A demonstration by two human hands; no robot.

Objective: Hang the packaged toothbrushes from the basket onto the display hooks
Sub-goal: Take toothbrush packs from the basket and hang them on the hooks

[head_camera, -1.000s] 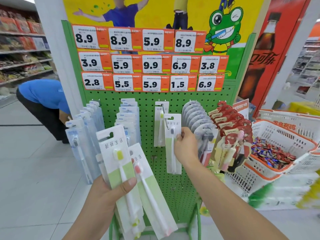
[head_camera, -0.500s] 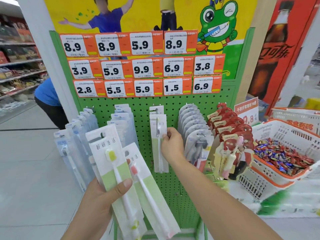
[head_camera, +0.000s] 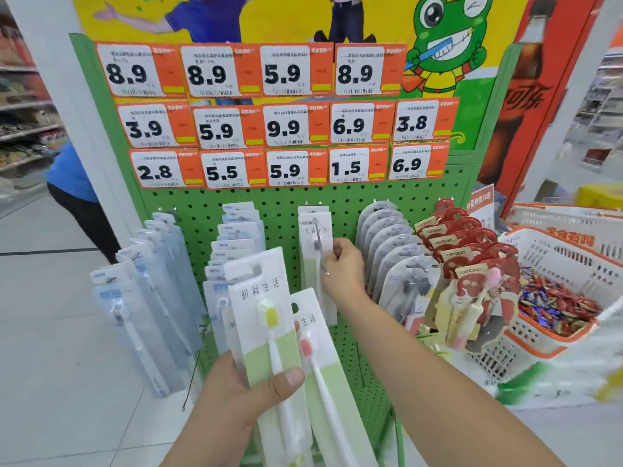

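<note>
Restocking at the green pegboard (head_camera: pixel 279 203): one pack on the middle hook, more in hand.
Our right hand (head_camera: pixel 342 269) pinches the hung toothbrush pack (head_camera: pixel 312 251) on the display hook (head_camera: pixel 322 247); our left hand (head_camera: pixel 247 385) grips the spare packs (head_camera: pixel 269 318), thumb across the front. We judge these cards light, stiff and slick, best held near the punched top. Neighbouring rows crowd left and right, so room lies on the near side, along the hook.
</note>
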